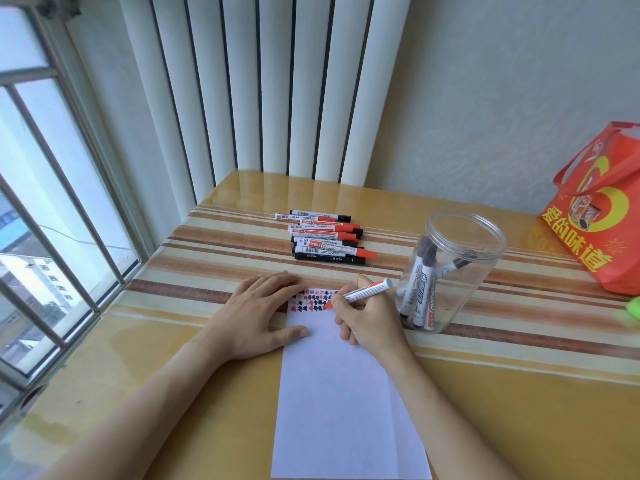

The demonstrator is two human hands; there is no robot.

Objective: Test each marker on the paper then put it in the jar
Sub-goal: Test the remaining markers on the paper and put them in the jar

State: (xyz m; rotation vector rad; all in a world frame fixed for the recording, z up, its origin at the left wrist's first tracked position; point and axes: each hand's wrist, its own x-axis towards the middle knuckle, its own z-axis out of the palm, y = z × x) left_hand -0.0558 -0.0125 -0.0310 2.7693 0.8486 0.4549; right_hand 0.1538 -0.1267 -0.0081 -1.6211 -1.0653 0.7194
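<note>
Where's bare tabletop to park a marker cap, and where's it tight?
Free: the table behind the marker pile, up to the radiator; the stretch left of the paper toward the window; the near right corner. Crowded: between the right hand with its red marker and the jar.

We read four large yellow characters, 爱的味道, along the lower front of the red gift bag [596,216] at the table's right edge. On the markers inside the clear jar [453,268] we see outlined lettering running down the barrels, too small for us to spell out. The loose pile of markers [327,237] carries barcodes and printed labels; we cannot read these with confidence at this size.
</note>
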